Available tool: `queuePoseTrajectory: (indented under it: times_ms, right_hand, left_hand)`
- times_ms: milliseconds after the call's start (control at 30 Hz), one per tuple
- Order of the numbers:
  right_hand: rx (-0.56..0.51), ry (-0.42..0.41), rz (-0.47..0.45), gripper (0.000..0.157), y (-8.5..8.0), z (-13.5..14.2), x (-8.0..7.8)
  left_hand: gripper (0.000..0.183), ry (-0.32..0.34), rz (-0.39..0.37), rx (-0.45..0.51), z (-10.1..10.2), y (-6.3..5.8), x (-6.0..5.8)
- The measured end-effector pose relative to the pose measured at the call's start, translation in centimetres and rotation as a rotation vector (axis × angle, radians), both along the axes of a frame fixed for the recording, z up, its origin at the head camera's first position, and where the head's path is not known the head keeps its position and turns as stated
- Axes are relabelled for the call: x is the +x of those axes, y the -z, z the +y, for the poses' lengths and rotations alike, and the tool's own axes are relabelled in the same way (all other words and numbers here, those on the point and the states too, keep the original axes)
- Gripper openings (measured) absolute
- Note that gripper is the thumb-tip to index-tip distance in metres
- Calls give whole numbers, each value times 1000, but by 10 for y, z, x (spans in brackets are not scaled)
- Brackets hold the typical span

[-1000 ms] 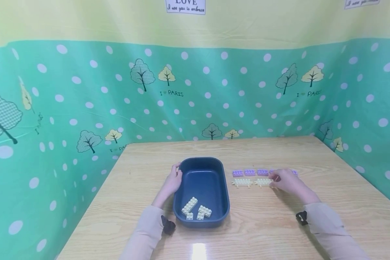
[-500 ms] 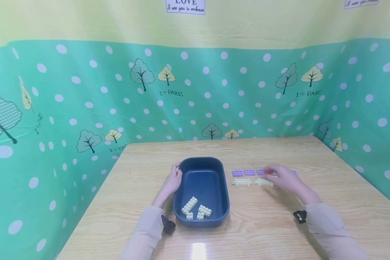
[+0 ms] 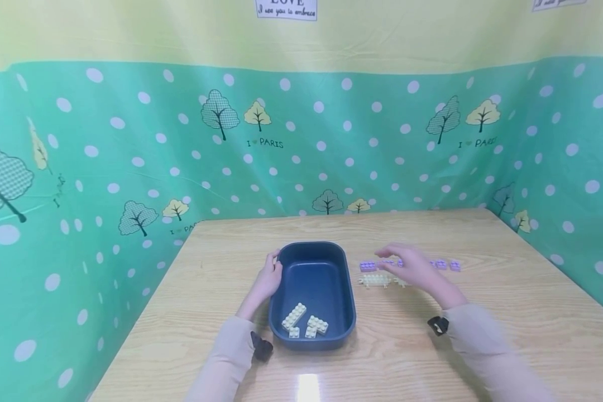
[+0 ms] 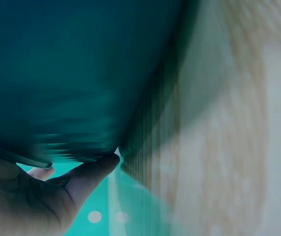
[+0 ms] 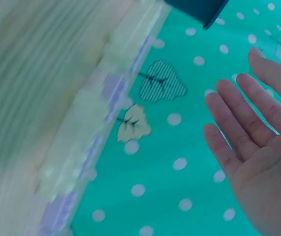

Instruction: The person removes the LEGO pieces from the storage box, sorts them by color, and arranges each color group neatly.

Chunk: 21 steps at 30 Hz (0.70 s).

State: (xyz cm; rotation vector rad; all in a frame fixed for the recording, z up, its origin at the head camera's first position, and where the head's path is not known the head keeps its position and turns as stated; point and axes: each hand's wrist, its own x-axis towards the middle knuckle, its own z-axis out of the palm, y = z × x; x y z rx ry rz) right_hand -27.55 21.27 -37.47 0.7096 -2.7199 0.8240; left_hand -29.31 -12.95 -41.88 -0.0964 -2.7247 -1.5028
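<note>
A dark blue rectangular bin (image 3: 350, 290) stands on the table, with several cream toy bricks (image 3: 294, 316) lying loose near its front end. My left hand (image 3: 268, 279) grips the bin's left rim toward the far end; in the left wrist view the thumb (image 4: 94, 177) lies along its outer wall. Above two rows of toy bricks hovers my right hand (image 3: 412, 268), its fingers spread and holding nothing, as the right wrist view confirms. Purple bricks (image 3: 368, 266) form the back row. Cream toy pieces (image 3: 376, 280) with small side pegs lie in front, partly hidden by that hand.
The wooden table (image 3: 221, 245) reaches back to a green dotted curtain (image 3: 261, 167), which also runs along both sides. A black wrist device (image 3: 438, 325) sits on my right sleeve, and another one (image 3: 261, 347) on my left.
My right hand has left the right-hand cream piece, lifted, and moved left over the rows with its fingers opening. The left hand and the bin have stayed in place.
</note>
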Motion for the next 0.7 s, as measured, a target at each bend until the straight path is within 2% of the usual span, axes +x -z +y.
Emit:
queuePoseTrajectory:
  times_ms: [233, 467, 700]
  right_hand:
    - [8, -75, 57, 27, -6, -35, -5]
    - [19, -166, 163, 26, -9, -66, -4]
    - [61, -243, 157, 23, -7, -92, -3]
  left_hand:
    - [45, -5, 10, -11, -1, 0, -1]
    - [45, 2, 6, -23, -1, -1, -1]
    - [45, -2, 4, -9, -2, 0, -2]
